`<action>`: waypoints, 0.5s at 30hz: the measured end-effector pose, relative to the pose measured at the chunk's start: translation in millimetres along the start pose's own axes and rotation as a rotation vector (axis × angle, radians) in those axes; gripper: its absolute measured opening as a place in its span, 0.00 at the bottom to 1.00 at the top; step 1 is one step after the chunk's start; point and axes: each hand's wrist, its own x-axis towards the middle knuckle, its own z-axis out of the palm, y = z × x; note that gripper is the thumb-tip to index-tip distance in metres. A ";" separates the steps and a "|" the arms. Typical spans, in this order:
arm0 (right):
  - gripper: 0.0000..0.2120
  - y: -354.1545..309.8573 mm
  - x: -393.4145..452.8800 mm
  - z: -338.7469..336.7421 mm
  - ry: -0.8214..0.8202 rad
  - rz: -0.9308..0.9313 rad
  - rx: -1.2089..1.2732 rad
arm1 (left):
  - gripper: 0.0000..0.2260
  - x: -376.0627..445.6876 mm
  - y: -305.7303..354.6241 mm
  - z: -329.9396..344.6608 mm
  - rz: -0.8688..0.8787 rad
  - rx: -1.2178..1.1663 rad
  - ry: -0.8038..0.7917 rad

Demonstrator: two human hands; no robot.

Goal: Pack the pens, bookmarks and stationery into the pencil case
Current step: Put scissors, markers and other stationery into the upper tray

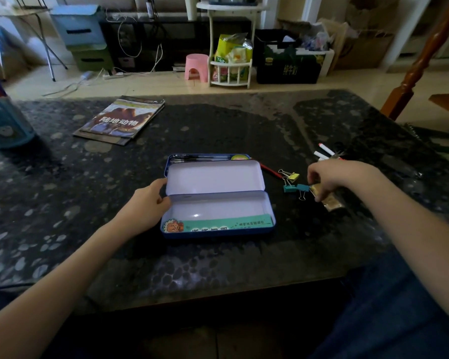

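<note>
Our two forearms reach in from the near edge of the dark speckled table (218, 268), and between them we see the blue metal pencil case (218, 198) lying open near the middle of the surface, a little toward the near edge. Its pale inner tray stands tilted up on its hinge; behind the tray, in the far compartment, we can make out dark pens (200, 158) and a small round yellow-green item we cannot identify. A long green bookmark (228, 224) with a cartoon figure lies along the near wall of the near compartment. Our left hand (147, 206) rests against the left end of the case, fingers curled round the edge of the raised tray. Our right hand (332, 177) is to the right of the case, fingertips pinching a gold-coloured bookmark (327, 200) that lies flat on the table. Just beside it sit two teal binder clips (296, 188) and a yellow binder clip (293, 176), with a red pen (268, 170) between them and the case. Farther toward the right edge lie white markers (324, 151). Magazines (122, 120) lie toward the far left corner, and a blue pen holder (5, 123) stands at the left edge.
</note>
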 end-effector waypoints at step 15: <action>0.13 -12.4 -4.9 4.1 -0.164 0.070 0.173 | 0.24 1.8 -1.5 2.6 0.014 0.049 0.013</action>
